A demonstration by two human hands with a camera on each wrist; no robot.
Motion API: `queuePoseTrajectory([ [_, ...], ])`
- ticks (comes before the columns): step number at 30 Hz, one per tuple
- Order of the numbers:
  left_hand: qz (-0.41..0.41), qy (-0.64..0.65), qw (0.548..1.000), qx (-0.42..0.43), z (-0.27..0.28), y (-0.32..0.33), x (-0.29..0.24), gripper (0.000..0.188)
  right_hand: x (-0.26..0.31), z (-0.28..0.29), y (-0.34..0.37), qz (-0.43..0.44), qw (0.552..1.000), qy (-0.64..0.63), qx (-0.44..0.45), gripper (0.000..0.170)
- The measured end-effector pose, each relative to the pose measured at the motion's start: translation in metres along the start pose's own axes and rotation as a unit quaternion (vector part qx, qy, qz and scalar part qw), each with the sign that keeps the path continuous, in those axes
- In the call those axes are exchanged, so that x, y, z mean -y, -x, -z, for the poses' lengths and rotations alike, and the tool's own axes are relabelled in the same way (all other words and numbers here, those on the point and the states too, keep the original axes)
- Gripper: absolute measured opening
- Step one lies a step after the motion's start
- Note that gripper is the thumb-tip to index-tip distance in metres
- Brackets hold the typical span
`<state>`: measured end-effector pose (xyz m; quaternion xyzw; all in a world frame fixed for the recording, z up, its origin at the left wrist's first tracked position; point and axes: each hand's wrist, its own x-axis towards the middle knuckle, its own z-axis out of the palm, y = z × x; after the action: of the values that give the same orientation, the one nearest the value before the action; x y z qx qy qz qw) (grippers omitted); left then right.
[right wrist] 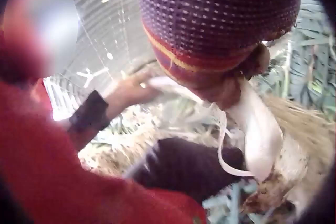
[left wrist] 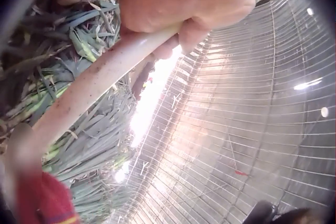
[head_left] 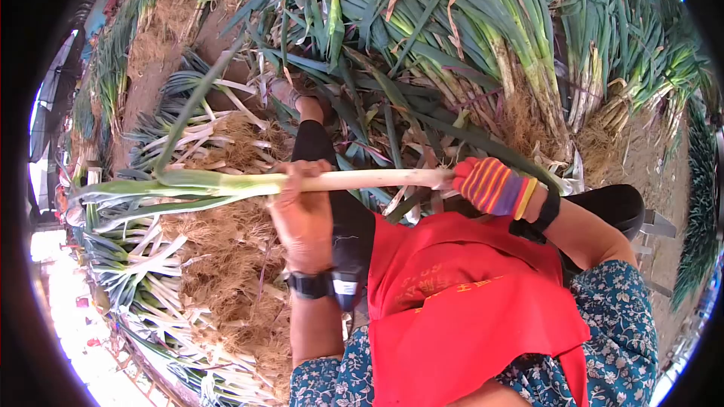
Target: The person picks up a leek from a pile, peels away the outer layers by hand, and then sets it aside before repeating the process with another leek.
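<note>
A long leek or large green onion (head_left: 377,179) lies level across the lap, its white stalk to the right and green leaves (head_left: 173,181) to the left. My bare left hand (head_left: 303,215) grips it around the middle, thumb and fingers wrapped over the stalk. At the white end, my right hand (head_left: 494,185) in a striped knit glove has its fingers curled on the stalk. In the right wrist view, a loose white strip of skin (right wrist: 226,150) and a broad white piece (right wrist: 262,129) hang below the gloved fingers (right wrist: 226,91). The left wrist view shows brown specks on the stalk (left wrist: 86,87).
Bundles of green-leaved stalks (head_left: 483,22) stand upright ahead. To the left lies a heap of stalks with brown roots (head_left: 226,271). A red apron (head_left: 460,294) covers the lap, and loose leaves (head_left: 377,120) litter the ground between the legs.
</note>
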<state>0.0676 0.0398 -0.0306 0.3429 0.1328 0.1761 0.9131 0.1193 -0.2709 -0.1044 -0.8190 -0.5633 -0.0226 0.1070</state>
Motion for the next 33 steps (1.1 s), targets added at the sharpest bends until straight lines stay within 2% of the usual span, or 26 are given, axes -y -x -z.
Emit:
queuePoseTrajectory([
  [2,0.023,-0.014,0.999,-0.024,-0.011,0.008,0.017,0.008,-0.015,-0.061,0.04,-0.073,0.996,0.037,-0.028,0.016],
  [3,0.026,-0.011,0.999,-0.023,-0.011,0.008,0.014,0.008,-0.022,-0.039,0.045,-0.102,0.986,0.04,0.125,0.018],
  [4,-0.002,-0.045,0.999,0.018,-0.008,0.008,0.004,0.009,-0.023,-0.017,0.053,-0.132,0.951,0.036,0.276,0.02],
  [5,-0.037,-0.076,0.995,0.058,-0.007,0.005,-0.006,0.01,-0.037,-0.038,0.096,-0.208,0.926,0.009,0.316,0.024],
  [6,-0.039,-0.074,0.996,-0.031,-0.017,0.003,-0.023,0.01,-0.067,-0.08,0.149,-0.274,0.896,-0.013,0.35,0.028],
  [7,-0.033,-0.072,0.996,-0.035,-0.018,0.0,-0.039,0.013,-0.093,-0.126,0.18,-0.428,0.873,-0.101,0.211,0.031],
  [8,-0.031,-0.061,0.997,-0.027,-0.01,-0.005,-0.047,0.014,-0.073,-0.084,0.153,-0.399,0.878,-0.05,0.258,0.031],
  [9,-0.03,-0.044,0.999,-0.012,-0.006,-0.012,-0.048,0.016,-0.053,-0.018,0.107,-0.372,0.879,0.009,0.297,0.03],
  [10,-0.034,-0.043,0.998,-0.004,-0.011,-0.014,-0.046,0.016,-0.049,-0.005,0.083,-0.382,0.912,-0.023,0.15,0.035],
  [11,-0.03,-0.04,0.999,-0.019,-0.015,-0.011,-0.039,0.017,-0.042,0.007,0.063,-0.383,0.922,-0.056,0.003,0.039],
  [12,-0.025,-0.036,0.998,-0.036,-0.019,-0.008,-0.032,0.018,-0.026,0.04,0.033,-0.277,0.954,-0.026,-0.111,0.042],
  [13,-0.023,-0.032,0.999,-0.033,-0.021,-0.007,-0.024,0.018,-0.006,0.076,0.001,-0.164,0.962,0.004,-0.219,0.045],
  [15,0.003,0.035,0.997,-0.07,-0.02,-0.006,-0.012,0.013,0.027,0.111,-0.046,-0.17,0.952,0.006,-0.255,0.049],
  [17,0.001,0.055,0.997,-0.058,-0.014,-0.006,-0.007,0.015,0.038,0.098,-0.065,-0.152,0.961,0.005,-0.23,0.048],
  [19,0.007,0.056,0.995,-0.082,-0.016,0.0,-0.01,0.016,0.044,0.086,-0.069,-0.13,0.971,-0.001,-0.203,0.046],
  [21,0.016,0.053,0.996,-0.075,-0.021,0.008,-0.014,0.015,0.047,0.079,-0.067,-0.131,0.971,-0.065,-0.19,0.04],
  [22,0.037,0.043,0.996,-0.062,-0.022,0.012,-0.016,0.015,0.046,0.078,-0.066,-0.11,0.964,-0.059,-0.233,0.033],
  [23,0.042,0.042,0.996,-0.062,-0.021,0.014,-0.017,0.015,0.045,0.076,-0.064,-0.115,0.964,-0.06,-0.231,0.033],
  [26,0.052,0.021,0.998,0.018,-0.02,0.014,-0.012,0.015,0.042,0.075,-0.056,-0.152,0.967,-0.105,-0.177,0.024],
  [29,0.048,0.016,0.998,0.03,-0.021,0.016,-0.006,0.012,0.041,0.065,-0.048,-0.175,0.95,-0.172,-0.194,0.023],
  [33,0.041,0.028,0.998,0.048,-0.017,0.025,0.001,0.01,0.025,0.048,-0.035,-0.207,0.943,-0.182,-0.184,0.012],
])
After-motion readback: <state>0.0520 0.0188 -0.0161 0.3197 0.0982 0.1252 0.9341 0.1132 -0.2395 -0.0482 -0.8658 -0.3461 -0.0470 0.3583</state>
